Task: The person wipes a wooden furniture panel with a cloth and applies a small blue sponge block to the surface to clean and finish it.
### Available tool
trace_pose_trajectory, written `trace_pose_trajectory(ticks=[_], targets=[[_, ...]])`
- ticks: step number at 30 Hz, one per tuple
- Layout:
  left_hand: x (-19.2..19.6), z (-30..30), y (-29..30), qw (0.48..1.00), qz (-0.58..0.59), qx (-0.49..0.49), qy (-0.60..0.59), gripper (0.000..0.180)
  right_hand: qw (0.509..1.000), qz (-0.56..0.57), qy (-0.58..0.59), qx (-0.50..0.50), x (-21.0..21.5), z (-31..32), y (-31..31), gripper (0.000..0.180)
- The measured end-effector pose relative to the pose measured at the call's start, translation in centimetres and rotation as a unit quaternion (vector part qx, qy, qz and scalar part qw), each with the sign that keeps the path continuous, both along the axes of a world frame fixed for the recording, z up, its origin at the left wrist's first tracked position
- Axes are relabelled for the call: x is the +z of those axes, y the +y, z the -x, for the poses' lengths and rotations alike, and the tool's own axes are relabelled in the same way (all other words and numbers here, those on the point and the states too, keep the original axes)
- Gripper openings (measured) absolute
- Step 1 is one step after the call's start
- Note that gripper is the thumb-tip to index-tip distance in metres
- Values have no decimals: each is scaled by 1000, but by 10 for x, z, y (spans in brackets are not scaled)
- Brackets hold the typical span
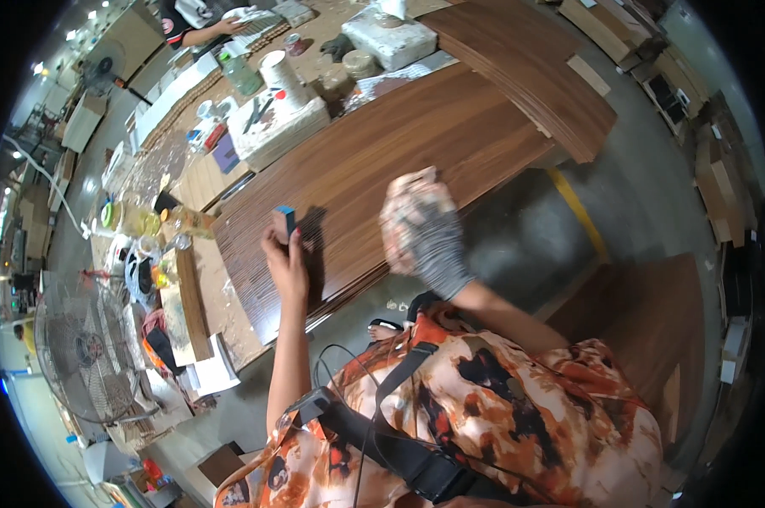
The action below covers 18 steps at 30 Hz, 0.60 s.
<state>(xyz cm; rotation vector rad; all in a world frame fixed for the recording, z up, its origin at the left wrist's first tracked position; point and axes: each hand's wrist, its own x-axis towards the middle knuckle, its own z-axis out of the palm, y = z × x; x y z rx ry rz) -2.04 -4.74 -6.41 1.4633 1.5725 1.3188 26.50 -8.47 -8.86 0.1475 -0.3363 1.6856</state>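
My left hand (287, 264) is bare and pinches a small block with a blue face (285, 219), held upright over the left part of a brown wood-grain board (357, 179). The block's shadow falls on the board beside it. A grey glove covers my right hand (436, 245), which is closed on a crumpled, light patterned cloth (412, 203) near the board's front edge. Most of the right fingers are hidden behind the cloth. Under the top board, edges of other boards show at the front left. Whether the block touches the board I cannot tell.
Further boards (518, 59) lie stacked at the far right. Behind the main board stand a white block (278, 127) bearing a cup (279, 74) and a second white block (389, 38). Bottles (137, 218) and a fan (86, 347) are at left. Another person's arm (205, 34) shows at the far left.
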Motion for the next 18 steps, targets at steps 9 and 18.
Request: trace_pose_trajectory(ticks=[9, 18], targets=[[-1, 11, -8, 999, 21, -3, 40, 56, 827, 37, -507, -239, 6, -26, -23, 56], [8, 2, -10, 1000, 31, -5, -2, 54, 75, 29, -879, -471, -6, -283, 29, 49]])
